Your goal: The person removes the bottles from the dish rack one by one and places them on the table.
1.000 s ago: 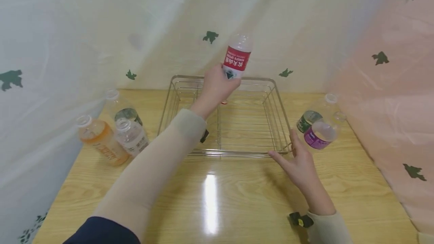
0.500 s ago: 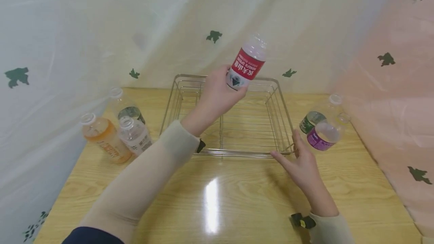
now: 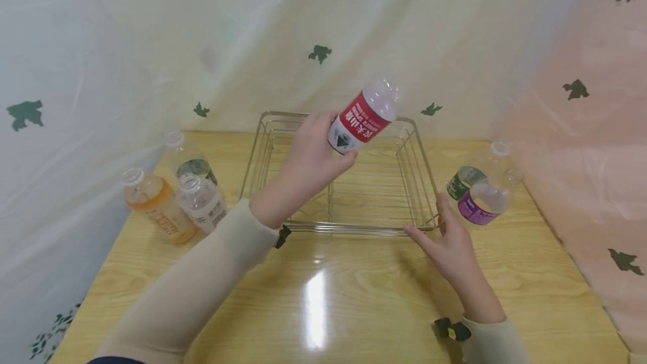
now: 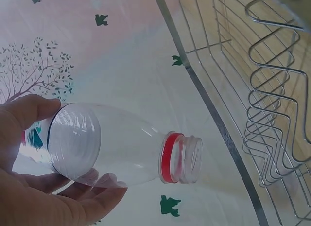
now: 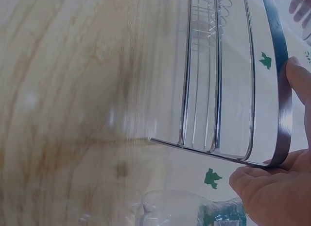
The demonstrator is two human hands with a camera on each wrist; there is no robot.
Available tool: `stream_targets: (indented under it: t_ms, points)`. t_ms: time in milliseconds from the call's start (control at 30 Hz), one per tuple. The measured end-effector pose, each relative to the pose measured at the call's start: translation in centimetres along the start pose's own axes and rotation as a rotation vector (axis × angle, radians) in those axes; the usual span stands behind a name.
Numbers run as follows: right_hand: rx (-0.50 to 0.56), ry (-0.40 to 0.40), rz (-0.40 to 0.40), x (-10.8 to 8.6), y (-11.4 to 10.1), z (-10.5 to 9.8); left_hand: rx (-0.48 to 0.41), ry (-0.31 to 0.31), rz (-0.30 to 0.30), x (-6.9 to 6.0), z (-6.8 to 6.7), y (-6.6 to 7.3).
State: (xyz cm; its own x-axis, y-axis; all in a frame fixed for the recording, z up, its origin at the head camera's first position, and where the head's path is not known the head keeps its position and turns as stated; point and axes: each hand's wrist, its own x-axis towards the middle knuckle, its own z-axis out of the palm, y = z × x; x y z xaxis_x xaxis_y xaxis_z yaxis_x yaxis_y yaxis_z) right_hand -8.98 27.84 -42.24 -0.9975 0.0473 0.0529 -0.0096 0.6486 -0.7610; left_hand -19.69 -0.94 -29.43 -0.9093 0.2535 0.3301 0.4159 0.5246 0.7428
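Note:
My left hand (image 3: pixel 315 153) holds a clear plastic bottle (image 3: pixel 361 122) with a red and white label, tilted above a wire dish rack (image 3: pixel 424 170). In the left wrist view, thumb and fingers wrap the bottle (image 4: pixel 131 143); its capless neck carries a red ring. In the head view the neck is hidden behind the hand. My right hand (image 3: pixel 452 249) grips the rack's near right corner, thumb on the front rim and fingers along the side. The rack rim (image 5: pixel 283 114) passes between thumb and fingers in the right wrist view.
Left of the rack stand an orange-tinted bottle (image 3: pixel 159 206), a white-labelled bottle (image 3: pixel 202 204) and a dark-labelled bottle (image 3: pixel 189 156). To the right are a green-labelled bottle (image 3: pixel 465 178) and a purple-labelled bottle (image 3: pixel 480 204). A patterned curtain (image 3: pixel 242 32) hangs behind the wooden table (image 3: pixel 374 291).
My left hand has moved the bottle right, then lower and back towards me, tilting it more to the right. The right hand stays on the rack corner.

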Motion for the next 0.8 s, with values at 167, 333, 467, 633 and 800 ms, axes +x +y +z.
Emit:
stream_targets:
  t_ms: [167,333,467,633,800]
  points:
    - [0.015,0.026,-0.016,-0.1,-0.2,0.1,0.023,0.001,0.018,-1.3,-0.4,-0.4]
    - [0.006,0.049,-0.038,0.0,-0.4,0.1,0.052,0.018,0.024,-2.2,-0.7,-1.0]
    - [0.013,0.059,-0.041,-0.1,-0.7,0.1,0.074,0.028,0.064,-2.8,-1.0,-1.5]
    - [-0.015,0.091,-0.053,-0.3,-1.3,0.1,0.099,0.036,0.120,-3.5,-1.3,-1.9]
    - [-0.055,0.121,-0.083,-0.4,-2.0,-0.1,0.154,0.041,0.163,-3.9,-1.1,-2.0]
